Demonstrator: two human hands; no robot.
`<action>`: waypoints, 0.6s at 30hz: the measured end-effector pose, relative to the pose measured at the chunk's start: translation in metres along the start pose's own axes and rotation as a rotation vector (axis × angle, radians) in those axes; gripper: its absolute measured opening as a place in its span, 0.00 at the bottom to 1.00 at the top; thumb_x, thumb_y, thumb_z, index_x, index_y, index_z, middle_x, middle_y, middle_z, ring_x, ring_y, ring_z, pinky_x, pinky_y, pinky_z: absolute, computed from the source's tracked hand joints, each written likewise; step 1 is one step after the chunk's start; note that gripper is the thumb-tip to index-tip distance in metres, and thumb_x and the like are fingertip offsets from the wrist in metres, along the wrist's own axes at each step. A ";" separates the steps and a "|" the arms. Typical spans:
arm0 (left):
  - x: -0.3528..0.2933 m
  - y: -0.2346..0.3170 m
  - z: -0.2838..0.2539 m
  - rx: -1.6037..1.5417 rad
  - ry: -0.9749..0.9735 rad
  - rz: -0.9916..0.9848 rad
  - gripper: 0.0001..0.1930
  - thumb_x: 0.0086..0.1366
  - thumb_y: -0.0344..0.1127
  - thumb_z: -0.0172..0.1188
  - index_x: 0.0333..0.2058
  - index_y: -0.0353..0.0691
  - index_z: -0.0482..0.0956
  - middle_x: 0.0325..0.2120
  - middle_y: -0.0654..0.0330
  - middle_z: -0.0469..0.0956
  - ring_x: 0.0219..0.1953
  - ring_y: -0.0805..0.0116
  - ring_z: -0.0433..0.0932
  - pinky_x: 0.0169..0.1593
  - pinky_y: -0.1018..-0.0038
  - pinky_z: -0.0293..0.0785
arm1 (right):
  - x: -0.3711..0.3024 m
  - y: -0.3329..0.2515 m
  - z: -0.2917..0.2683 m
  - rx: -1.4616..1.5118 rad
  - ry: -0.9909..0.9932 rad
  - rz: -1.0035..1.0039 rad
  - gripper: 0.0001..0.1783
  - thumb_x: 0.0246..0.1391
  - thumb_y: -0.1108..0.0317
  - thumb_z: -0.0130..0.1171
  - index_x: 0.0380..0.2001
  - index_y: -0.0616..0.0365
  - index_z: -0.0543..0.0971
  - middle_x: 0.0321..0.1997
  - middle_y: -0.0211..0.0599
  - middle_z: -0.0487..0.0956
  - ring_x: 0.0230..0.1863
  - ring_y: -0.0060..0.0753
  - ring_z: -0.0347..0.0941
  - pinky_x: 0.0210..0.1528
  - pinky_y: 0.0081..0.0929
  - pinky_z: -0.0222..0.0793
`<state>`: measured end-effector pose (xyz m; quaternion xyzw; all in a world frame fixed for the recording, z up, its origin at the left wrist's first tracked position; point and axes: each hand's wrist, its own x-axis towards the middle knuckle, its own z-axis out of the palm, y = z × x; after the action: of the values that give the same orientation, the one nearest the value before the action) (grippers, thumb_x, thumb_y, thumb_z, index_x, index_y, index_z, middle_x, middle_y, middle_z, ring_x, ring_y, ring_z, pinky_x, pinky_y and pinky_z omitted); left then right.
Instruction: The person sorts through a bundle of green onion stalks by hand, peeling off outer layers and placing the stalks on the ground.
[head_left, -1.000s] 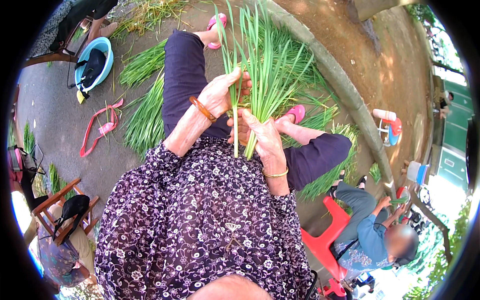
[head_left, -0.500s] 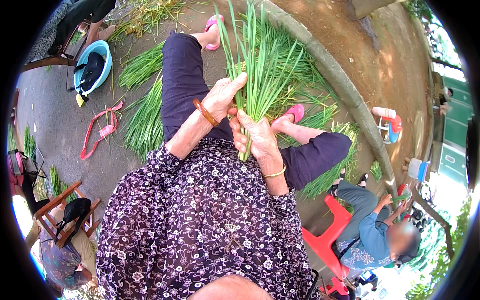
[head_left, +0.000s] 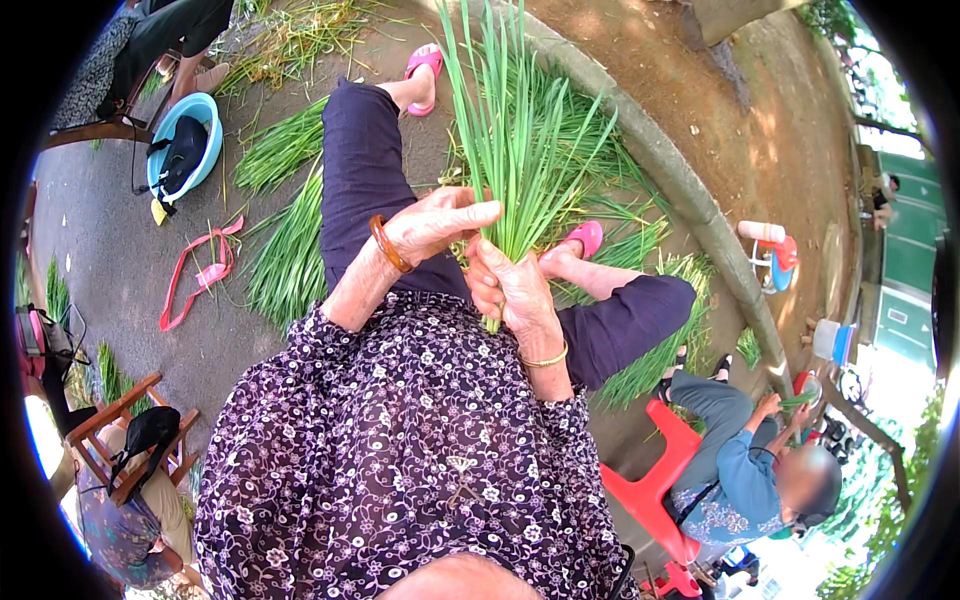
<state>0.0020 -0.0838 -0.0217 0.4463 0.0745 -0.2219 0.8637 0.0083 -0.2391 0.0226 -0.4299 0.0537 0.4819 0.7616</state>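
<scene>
In front of my lap, my right hand [head_left: 513, 290], with a thin gold bangle at its wrist, is closed round the lower stems of a bunch of garlic chives [head_left: 515, 160]. The long flat green leaves fan upward and away from me, and the cut ends poke out below the fist. My left hand [head_left: 440, 228], with a brown bangle, lies against the left side of the bunch just above the right hand. Its thumb is stretched out toward the leaves; some of its fingers are hidden behind.
Heaps of chives [head_left: 290, 250] lie on the ground around my feet. A curved kerb [head_left: 690, 190] runs along the right. At left are a blue basin [head_left: 212, 150] holding a black bag and a pink strap [head_left: 172, 300]. A person sits by a red stool [head_left: 655, 480] at lower right.
My left hand has moved slightly down and its thumb now points more to the right. The right hand still grips the bunch, whose leaves have shifted a little.
</scene>
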 end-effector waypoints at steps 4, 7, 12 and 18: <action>-0.010 0.026 0.023 0.010 -0.123 0.051 0.30 0.52 0.48 0.57 0.47 0.32 0.62 0.34 0.63 0.69 0.29 0.79 0.68 0.24 0.84 0.63 | -0.002 -0.001 0.000 -0.002 -0.063 -0.019 0.13 0.52 0.61 0.50 0.26 0.62 0.68 0.10 0.22 0.57 0.07 0.12 0.49 0.06 0.11 0.45; -0.014 0.037 0.033 -0.026 -0.118 0.070 0.30 0.49 0.47 0.60 0.45 0.33 0.64 0.37 0.61 0.70 0.36 0.76 0.67 0.37 0.79 0.62 | -0.004 -0.002 0.000 -0.013 -0.084 -0.022 0.13 0.52 0.61 0.49 0.25 0.62 0.68 0.09 0.21 0.55 0.07 0.12 0.48 0.06 0.12 0.43; -0.014 0.039 0.033 0.039 -0.200 0.123 0.34 0.46 0.48 0.63 0.47 0.32 0.63 0.34 0.62 0.70 0.28 0.77 0.68 0.27 0.82 0.65 | -0.008 -0.004 -0.006 -0.029 -0.071 -0.046 0.13 0.52 0.62 0.50 0.25 0.62 0.68 0.09 0.21 0.55 0.07 0.12 0.48 0.07 0.12 0.44; -0.013 0.026 0.012 0.233 -0.242 0.031 0.37 0.46 0.45 0.63 0.51 0.31 0.59 0.45 0.54 0.67 0.45 0.70 0.66 0.49 0.74 0.61 | -0.013 -0.007 -0.012 -0.012 0.002 -0.090 0.11 0.51 0.63 0.51 0.27 0.62 0.69 0.09 0.20 0.57 0.07 0.12 0.49 0.07 0.11 0.44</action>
<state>0.0008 -0.0765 0.0087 0.5146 -0.0631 -0.2680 0.8120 0.0114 -0.2575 0.0259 -0.4369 0.0321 0.4471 0.7799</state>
